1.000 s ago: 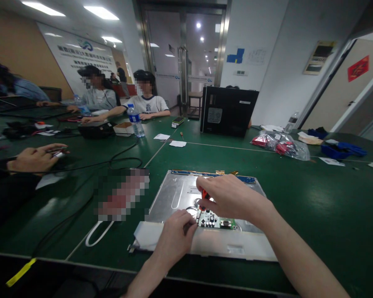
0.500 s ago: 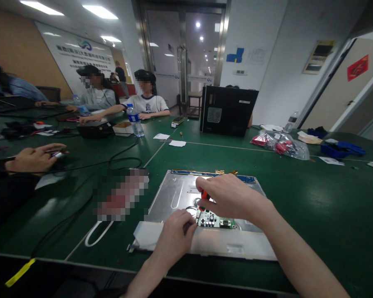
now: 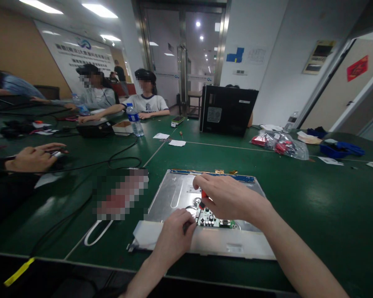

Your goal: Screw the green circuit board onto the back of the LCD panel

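Note:
A flat metal display panel (image 3: 174,194) lies back side up on the green table (image 3: 313,198) in front of me. A small green circuit board (image 3: 214,220) sits on it near the front edge. My right hand (image 3: 226,196) is closed around a red-handled screwdriver (image 3: 203,198), its tip pointing down at the board's left end. My left hand (image 3: 174,236) rests on the panel's front edge with its fingers curled and pinched beside the board; what it pinches is too small to make out.
A black computer case (image 3: 226,109) stands behind the panel. At right lie a plastic bag of red parts (image 3: 279,145) and blue gloves (image 3: 342,149). Black cables (image 3: 118,159) and a white cable (image 3: 95,234) run left. Another person's hand (image 3: 34,157) works at far left; others sit farther back.
My right hand has shifted slightly left and up over the board with the screwdriver. The left hand has hardly moved.

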`<state>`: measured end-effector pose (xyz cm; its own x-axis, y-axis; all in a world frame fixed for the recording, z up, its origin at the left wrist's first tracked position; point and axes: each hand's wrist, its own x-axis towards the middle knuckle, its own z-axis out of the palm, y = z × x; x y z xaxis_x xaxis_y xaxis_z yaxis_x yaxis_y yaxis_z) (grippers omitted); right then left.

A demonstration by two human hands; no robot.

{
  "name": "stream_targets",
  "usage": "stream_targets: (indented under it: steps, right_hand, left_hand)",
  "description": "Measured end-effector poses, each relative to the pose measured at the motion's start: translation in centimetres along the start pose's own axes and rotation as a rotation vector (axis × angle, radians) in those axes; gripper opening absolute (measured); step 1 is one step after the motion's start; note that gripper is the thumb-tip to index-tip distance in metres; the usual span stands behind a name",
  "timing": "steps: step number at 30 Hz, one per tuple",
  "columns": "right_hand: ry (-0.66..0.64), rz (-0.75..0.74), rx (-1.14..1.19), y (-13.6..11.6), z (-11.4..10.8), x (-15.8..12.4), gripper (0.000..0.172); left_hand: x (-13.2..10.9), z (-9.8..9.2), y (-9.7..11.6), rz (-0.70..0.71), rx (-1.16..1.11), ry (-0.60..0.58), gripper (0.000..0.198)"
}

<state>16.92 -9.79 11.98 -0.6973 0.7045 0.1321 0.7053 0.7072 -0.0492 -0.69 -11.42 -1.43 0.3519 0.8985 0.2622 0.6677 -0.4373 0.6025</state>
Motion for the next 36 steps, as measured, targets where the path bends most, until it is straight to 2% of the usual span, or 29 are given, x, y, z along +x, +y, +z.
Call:
stream_targets:
  steps: [6, 15, 24, 32, 36]
  right_hand:
    - [-0.004, 0.03, -0.001, -0.18, -0.11, 0.35, 0.017]
    - [-0.01, -0.033, 0.021, -0.42, -0.35, -0.3, 0.022]
    - [-0.018, 0.046, -0.006, -0.13, -0.03, 0.36, 0.017]
    - [-0.004, -0.036, -0.01, -0.26, -0.19, -0.29, 0.021]
    - [-0.018, -0.006, -0.01, -0.28, -0.21, 0.0, 0.019]
  left_hand:
    - [-0.01, 0.14, -0.12, 0.001, -0.001, 0.003, 0.014]
    - [-0.01, 0.26, -0.33, 0.016, -0.008, 0.01, 0.013]
    - [0.08, 0.14, -0.19, 0.005, -0.004, 0.004, 0.014]
    - [0.09, 0.04, -0.07, 0.008, -0.009, 0.0, 0.013]
    - [0.08, 0.05, -0.09, 0.002, -0.006, 0.002, 0.014]
